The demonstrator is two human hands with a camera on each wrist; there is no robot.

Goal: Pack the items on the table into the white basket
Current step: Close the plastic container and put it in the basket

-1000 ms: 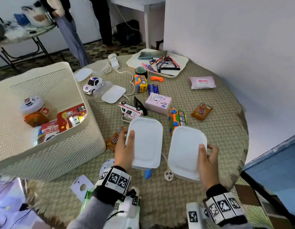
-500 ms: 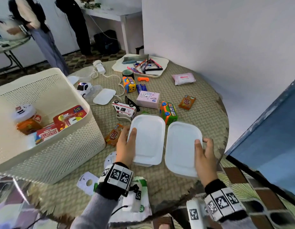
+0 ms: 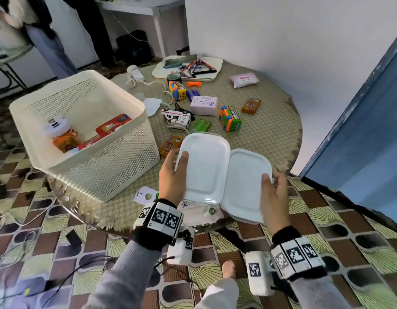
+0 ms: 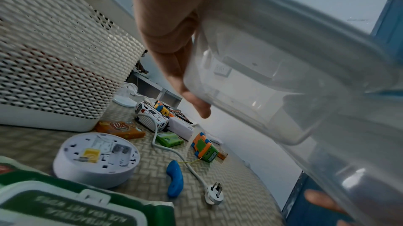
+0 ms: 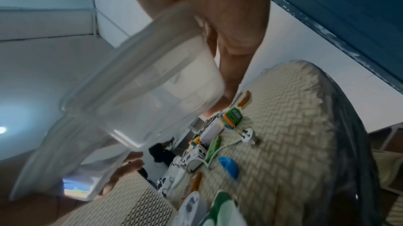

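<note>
I hold two clear plastic containers with white lids side by side above the near edge of the round table. My left hand (image 3: 174, 175) grips the left container (image 3: 206, 166) at its near left corner, thumb on the lid, fingers under the base (image 4: 272, 57). My right hand (image 3: 274, 192) grips the right container (image 3: 246, 184) at its near right corner, fingers curled round its wall (image 5: 141, 83). Both containers look empty. The white perforated basket (image 3: 108, 166) stands on the table to their left, with a few packs and a round white device inside.
On the woven table mat lie a toy ambulance (image 3: 176, 118), a green and orange toy bus (image 3: 230, 118), a pink box (image 3: 203, 105), snack packs, a round white device (image 4: 96, 159), a corded plug (image 4: 214, 193) and a wipes pack (image 4: 65, 204). A tray of pens (image 3: 188, 68) sits at the far edge.
Both containers have come up off the table and toward me, held in the same grips. My view has pulled back, so the table's near edge and the floor now show.
</note>
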